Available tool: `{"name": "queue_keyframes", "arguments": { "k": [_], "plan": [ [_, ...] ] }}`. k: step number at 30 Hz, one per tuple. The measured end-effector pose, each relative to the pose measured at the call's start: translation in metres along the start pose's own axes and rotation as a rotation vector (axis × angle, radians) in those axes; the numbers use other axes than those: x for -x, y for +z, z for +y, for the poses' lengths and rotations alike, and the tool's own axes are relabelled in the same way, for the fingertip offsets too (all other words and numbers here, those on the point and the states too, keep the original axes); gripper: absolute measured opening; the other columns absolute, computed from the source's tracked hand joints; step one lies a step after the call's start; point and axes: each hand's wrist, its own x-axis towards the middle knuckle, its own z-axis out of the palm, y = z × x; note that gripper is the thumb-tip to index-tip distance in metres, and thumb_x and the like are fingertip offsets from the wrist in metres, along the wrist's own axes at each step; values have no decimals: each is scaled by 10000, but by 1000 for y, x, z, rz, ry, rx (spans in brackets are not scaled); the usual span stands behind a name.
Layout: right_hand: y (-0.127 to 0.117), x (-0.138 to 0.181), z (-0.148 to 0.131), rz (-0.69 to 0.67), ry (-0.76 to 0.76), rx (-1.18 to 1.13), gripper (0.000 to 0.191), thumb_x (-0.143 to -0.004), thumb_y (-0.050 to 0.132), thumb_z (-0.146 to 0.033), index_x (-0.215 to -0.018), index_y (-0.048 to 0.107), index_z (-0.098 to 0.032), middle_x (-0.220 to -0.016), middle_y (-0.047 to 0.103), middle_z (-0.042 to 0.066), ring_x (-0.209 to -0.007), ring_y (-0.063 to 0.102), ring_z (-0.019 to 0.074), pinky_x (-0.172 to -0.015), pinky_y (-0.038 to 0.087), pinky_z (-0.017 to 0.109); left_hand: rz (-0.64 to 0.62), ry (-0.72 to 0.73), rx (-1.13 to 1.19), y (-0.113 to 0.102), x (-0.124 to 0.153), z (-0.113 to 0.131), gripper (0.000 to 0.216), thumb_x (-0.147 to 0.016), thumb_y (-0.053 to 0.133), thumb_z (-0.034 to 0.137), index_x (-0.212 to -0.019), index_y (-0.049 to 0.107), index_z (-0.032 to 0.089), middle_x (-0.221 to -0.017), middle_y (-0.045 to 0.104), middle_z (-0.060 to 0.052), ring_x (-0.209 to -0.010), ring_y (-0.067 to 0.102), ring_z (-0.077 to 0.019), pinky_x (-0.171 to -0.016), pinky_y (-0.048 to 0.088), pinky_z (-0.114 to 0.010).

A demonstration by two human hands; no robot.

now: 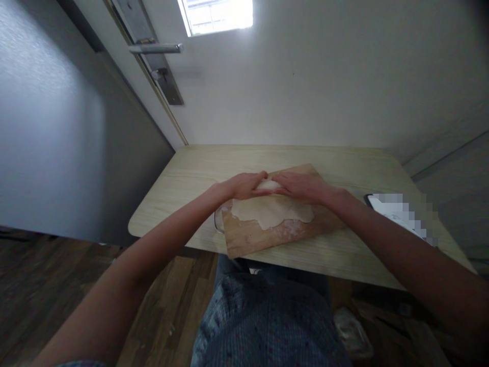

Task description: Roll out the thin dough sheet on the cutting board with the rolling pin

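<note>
A flattened sheet of pale dough (pixel 273 211) with an uneven edge lies on a wooden cutting board (pixel 248 239). Along its far side runs a thick pale dough roll (pixel 269 184); whether anything is inside it, I cannot tell. My left hand (pixel 246 185) is closed over the left part of this roll, thumb toward the far side. From the right, my right hand (pixel 300 186) grips the roll too, its fingertips close to those of the left. Both hands hide the roll's ends. White flour (pixel 292 228) is scattered on the board near the dough's front edge.
The board rests at an angle on a light wood table (pixel 183 204), its near left corner at the table's front edge. A metal handle (pixel 217 220) shows at its left end. Paper with a dark edge (pixel 393 211), partly blurred, lies right. A door with a lever handle (pixel 156 48) stands behind.
</note>
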Motion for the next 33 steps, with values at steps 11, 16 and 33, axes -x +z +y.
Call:
{"name": "queue_keyframes", "arguments": {
  "k": [11, 16, 33],
  "plan": [
    [20, 17, -21, 151, 209, 171, 331, -900, 348, -315, -1086, 534, -114, -1061, 609, 154, -962, 560, 261, -800, 426, 388, 165, 31, -174, 16, 9, 6, 404, -928, 227, 423, -971, 500, 129, -944, 601, -115, -870, 549, -221, -737, 407, -327],
    [28, 21, -23, 195, 185, 119, 362, -896, 367, -317, -1160, 509, -115, -1088, 606, 155, -999, 548, 271, -857, 401, 416, 186, -36, -214, 19, 13, 13, 395, -923, 239, 431, -1007, 485, 133, -971, 578, -113, -886, 524, -230, -729, 405, -336],
    [9, 14, -10, 107, 326, 109, 471, -930, 191, -263, -1111, 577, -63, -1242, 546, 161, -1208, 438, 259, -1029, 275, 467, 200, -145, 161, 9, 13, 7, 400, -926, 204, 398, -998, 486, 124, -1004, 544, -109, -929, 503, -193, -835, 411, -329]
  ]
}}
